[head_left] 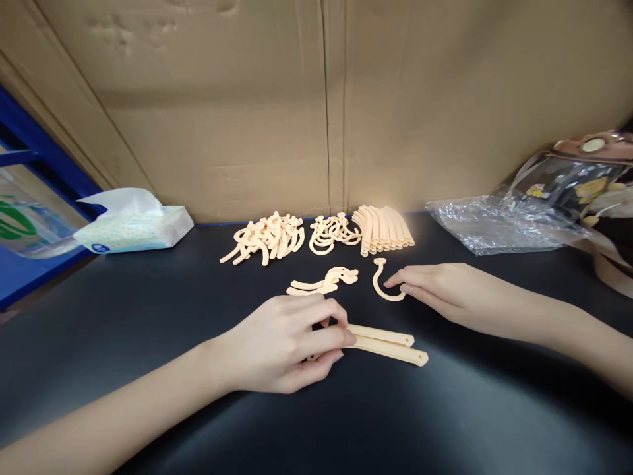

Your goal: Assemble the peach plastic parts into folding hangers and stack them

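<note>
Beige plastic parts that look like pieces of folding hangers lie on a black table. My left hand (297, 340) is closed over a pair of long flat arms (388, 346) with a hole at the end of each. Their left ends are mostly hidden under my fingers. Between thumb and fingertips, my right hand (445, 290) pinches the curved end of a hanger hook (379, 278), whose flat head points away from me. Just beyond my left hand lie several short curved pieces (326, 282), partly covered by it.
Along the back are a pile of curved pieces (270, 237), a cluster of hooks (333, 232) and a neat stack of long arms (386, 229). A tissue pack (141, 227) stands at left. Clear plastic wrap (494, 224) and a transparent bag (568, 175) lie at right. Cardboard (247, 119) walls the back.
</note>
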`<state>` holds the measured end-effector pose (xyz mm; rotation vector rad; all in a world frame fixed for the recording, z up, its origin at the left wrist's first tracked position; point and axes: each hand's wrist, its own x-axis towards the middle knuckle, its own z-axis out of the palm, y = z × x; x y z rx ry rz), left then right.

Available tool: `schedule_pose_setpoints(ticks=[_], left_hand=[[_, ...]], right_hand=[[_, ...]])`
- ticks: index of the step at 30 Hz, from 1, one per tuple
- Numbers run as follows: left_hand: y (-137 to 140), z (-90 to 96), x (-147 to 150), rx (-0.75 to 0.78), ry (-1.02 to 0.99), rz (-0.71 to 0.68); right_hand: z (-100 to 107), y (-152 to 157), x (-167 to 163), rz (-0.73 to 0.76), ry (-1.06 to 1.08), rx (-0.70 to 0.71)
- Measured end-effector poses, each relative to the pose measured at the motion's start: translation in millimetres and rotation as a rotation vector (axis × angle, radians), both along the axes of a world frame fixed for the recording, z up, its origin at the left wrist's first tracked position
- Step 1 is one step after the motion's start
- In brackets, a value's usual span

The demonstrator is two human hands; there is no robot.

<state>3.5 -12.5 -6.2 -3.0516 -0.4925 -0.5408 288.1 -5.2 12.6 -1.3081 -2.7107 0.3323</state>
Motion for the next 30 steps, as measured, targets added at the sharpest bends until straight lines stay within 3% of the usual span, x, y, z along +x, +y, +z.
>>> schedule_pose_setpoints(ticks=[4, 9, 13, 30], left_hand=[[2.1, -1.3, -0.5, 0.001, -0.009, 0.039], [4.1, -2.4, -1.0, -0.055, -0.008, 0.081], [3.4, -0.6, -0.4, -0.076, -0.002, 0.069], [-0.9, 3.2, -1.2, -0.049, 0.05, 0.052]], right_hand=[[-4.2, 4.2, 3.5, -0.001, 0.026, 0.026], [-17.1, 18.5, 12.8, -0.047, 0.172, 0.235], [-26.6, 28.4, 17.3, -0.049, 0.201, 0.324], [-35.1, 33.8, 10.5, 0.075, -0.138, 0.542]])
